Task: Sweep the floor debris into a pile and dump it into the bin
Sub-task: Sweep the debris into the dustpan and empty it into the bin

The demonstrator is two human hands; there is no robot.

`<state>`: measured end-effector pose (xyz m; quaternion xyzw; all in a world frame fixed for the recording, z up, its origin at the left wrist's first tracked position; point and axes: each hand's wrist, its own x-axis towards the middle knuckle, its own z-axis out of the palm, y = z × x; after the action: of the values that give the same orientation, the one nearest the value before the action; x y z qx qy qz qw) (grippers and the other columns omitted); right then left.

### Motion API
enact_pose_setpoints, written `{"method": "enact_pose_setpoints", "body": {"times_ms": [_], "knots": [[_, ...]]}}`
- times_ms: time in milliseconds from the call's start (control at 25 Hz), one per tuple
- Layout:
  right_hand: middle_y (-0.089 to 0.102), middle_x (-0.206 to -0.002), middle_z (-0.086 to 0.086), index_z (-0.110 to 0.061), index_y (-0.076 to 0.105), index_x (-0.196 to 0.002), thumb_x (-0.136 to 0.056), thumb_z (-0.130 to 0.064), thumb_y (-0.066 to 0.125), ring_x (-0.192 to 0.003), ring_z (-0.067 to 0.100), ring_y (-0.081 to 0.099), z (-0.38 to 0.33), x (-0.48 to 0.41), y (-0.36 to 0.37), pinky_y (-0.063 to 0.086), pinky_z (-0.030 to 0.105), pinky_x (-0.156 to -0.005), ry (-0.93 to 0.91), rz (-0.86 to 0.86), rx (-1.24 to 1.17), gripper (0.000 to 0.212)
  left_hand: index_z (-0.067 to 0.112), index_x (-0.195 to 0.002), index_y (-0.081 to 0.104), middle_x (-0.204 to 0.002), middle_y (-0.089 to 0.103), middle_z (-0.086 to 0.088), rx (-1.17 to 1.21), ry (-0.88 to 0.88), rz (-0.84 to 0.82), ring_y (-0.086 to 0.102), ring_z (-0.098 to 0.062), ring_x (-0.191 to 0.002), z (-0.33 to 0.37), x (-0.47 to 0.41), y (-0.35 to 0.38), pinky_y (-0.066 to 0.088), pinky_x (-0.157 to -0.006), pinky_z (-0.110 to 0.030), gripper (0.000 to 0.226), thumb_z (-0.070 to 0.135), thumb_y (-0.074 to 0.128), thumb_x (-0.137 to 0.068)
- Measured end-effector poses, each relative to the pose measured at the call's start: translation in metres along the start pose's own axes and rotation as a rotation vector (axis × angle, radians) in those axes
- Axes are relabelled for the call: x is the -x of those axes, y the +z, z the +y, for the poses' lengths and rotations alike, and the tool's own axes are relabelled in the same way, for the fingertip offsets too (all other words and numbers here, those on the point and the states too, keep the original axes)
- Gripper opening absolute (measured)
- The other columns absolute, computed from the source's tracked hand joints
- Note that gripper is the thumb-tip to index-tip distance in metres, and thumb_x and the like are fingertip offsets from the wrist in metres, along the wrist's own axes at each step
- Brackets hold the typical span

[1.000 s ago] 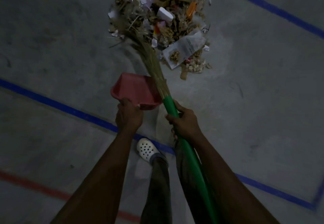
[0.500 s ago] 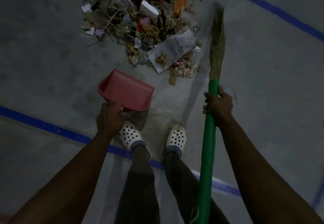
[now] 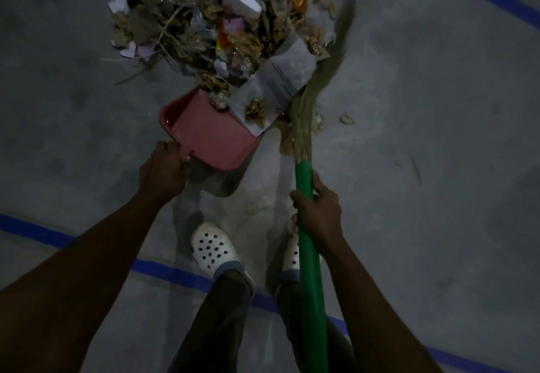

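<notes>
A pile of debris (image 3: 204, 27), made of dry leaves, paper scraps, a white block and an orange piece, lies on the grey floor ahead. A red dustpan (image 3: 207, 136) sits with its mouth at the pile's near edge, and a printed paper sheet (image 3: 277, 86) overlaps its right lip. My left hand (image 3: 162, 168) grips the dustpan's handle. My right hand (image 3: 318, 212) grips the green handle of a broom (image 3: 305, 185). Its straw bristles curve along the pile's right side, blurred by motion.
Blue tape lines (image 3: 163, 270) cross the concrete floor behind my feet and at the top right. My white clogs (image 3: 213, 247) stand just behind the dustpan. A few loose crumbs (image 3: 346, 118) lie right of the broom. No bin is in view.
The dustpan went from held above the floor to resting against the pile. The broom swung from the pile's left side to its right, and its bristles now press in beside the paper sheet.
</notes>
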<state>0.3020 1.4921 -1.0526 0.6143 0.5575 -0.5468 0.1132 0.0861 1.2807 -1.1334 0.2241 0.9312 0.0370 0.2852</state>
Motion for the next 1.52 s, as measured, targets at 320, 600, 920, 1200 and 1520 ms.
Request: {"method": "enact_pose_setpoints", "body": {"times_ms": [320,600,920,1200,1520], "knots": [[0.066,-0.061,-0.017,-0.043,0.044,-0.143,-0.091,-0.017,0.073,-0.051,-0.001,0.065,-0.035,0.132,-0.045,0.049,0.014,-0.046,0.081,0.095,-0.013,0.065,-0.001,-0.117,0.053,-0.114,0.05,-0.026,0.051,-0.029,-0.063,0.056,-0.044,-0.102,0.032,-0.029,-0.03,0.048,-0.082,-0.05,0.043,0.029,0.062,-0.088],[0.072,-0.089,0.013,-0.034,0.036,-0.154,-0.093,-0.02,0.068,-0.053,0.024,0.068,-0.037,0.009,-0.05,0.06,0.037,-0.052,0.049,0.207,0.032,0.07,0.002,-0.109,0.061,-0.106,0.055,-0.025,0.131,-0.018,-0.018,0.058,-0.042,-0.098,0.017,-0.046,-0.013,0.047,-0.079,-0.043,0.029,0.021,0.061,-0.086],[0.069,-0.096,0.018,-0.02,0.033,-0.155,-0.088,-0.02,0.065,-0.063,0.031,0.07,-0.022,-0.085,0.029,0.061,0.045,-0.051,-0.137,0.058,0.325,0.074,0.007,-0.12,0.063,-0.114,0.059,-0.024,0.172,0.022,0.067,0.057,-0.042,-0.104,0.027,-0.076,0.013,0.045,-0.084,-0.042,0.034,0.014,0.065,-0.086],[0.067,-0.1,0.015,-0.023,0.026,-0.159,-0.094,-0.016,0.066,-0.052,0.019,0.066,-0.016,-0.049,0.019,0.052,0.023,-0.04,-0.152,-0.097,0.451,0.077,0.004,-0.117,0.065,-0.116,0.062,-0.024,0.21,-0.001,0.093,0.06,-0.04,-0.104,0.033,-0.091,0.001,0.046,-0.086,-0.041,0.034,0.013,0.067,-0.085],[0.072,-0.088,0.011,-0.038,0.03,-0.154,-0.091,-0.018,0.07,-0.053,0.017,0.067,-0.023,0.018,0.029,0.057,0.028,-0.049,-0.138,-0.235,0.299,0.077,0.01,-0.13,0.057,-0.122,0.061,-0.02,0.177,-0.006,-0.104,0.059,-0.039,-0.109,0.032,-0.08,-0.008,0.05,-0.091,-0.045,0.05,0.019,0.069,-0.082]]}}
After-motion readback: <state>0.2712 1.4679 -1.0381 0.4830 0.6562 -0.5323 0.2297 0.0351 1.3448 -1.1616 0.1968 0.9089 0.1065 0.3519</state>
